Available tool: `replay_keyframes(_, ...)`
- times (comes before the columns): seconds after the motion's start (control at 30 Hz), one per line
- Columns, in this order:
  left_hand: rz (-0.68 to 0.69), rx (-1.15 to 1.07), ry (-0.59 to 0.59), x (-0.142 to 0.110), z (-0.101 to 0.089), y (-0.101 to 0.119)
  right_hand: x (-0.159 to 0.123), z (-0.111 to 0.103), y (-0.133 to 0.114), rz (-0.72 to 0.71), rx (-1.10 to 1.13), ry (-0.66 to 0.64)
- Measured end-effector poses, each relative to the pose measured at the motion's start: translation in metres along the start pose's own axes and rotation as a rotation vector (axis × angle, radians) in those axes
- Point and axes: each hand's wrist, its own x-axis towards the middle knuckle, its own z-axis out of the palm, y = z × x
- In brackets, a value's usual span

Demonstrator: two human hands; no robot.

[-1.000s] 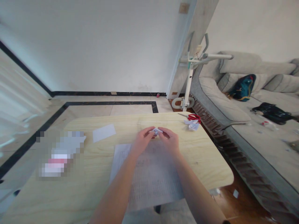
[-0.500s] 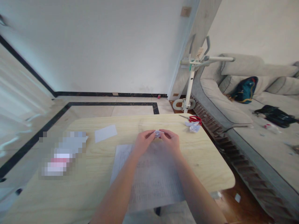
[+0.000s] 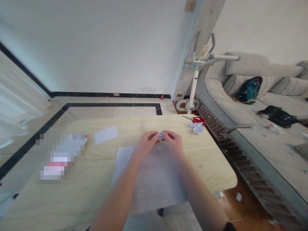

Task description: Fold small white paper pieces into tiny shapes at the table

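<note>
A small folded piece of white paper [image 3: 160,135] is pinched between my two hands, just beyond the far edge of a printed sheet. My left hand [image 3: 148,141] grips its left side with thumb and fingers. On the opposite side, my right hand [image 3: 173,141] holds it in the same way. Both forearms reach over the printed sheet [image 3: 156,183], which lies flat on the wooden table [image 3: 96,179]. The paper's exact folds are too small to make out.
Red-handled scissors [image 3: 198,120] lie at the table's far right corner, beside crumpled white paper scraps [image 3: 197,127]. A blank white paper [image 3: 106,135] rests left of my hands. A blurred-out item [image 3: 64,154] is farther left. Beyond the right edge stands a grey sofa [image 3: 240,118].
Both hands keep hold of the small paper, and its shape between the fingertips looks slightly different. The whole view has shifted a little.
</note>
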Motion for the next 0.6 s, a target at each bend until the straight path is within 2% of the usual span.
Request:
replay_keyframes(0.2, 0.073, 0.128, -0.03, -0.0029, -0.0009, 0.0015, 0.0005, -0.0001, -0.0016, 0.026, 0.025, -0.004)
replay_keyframes(0.6, 0.08, 0.139, -0.057, -0.0008, -0.0017, -0.001, 0.0017, -0.0006, 0.0023, 0.008, -0.013, -0.016)
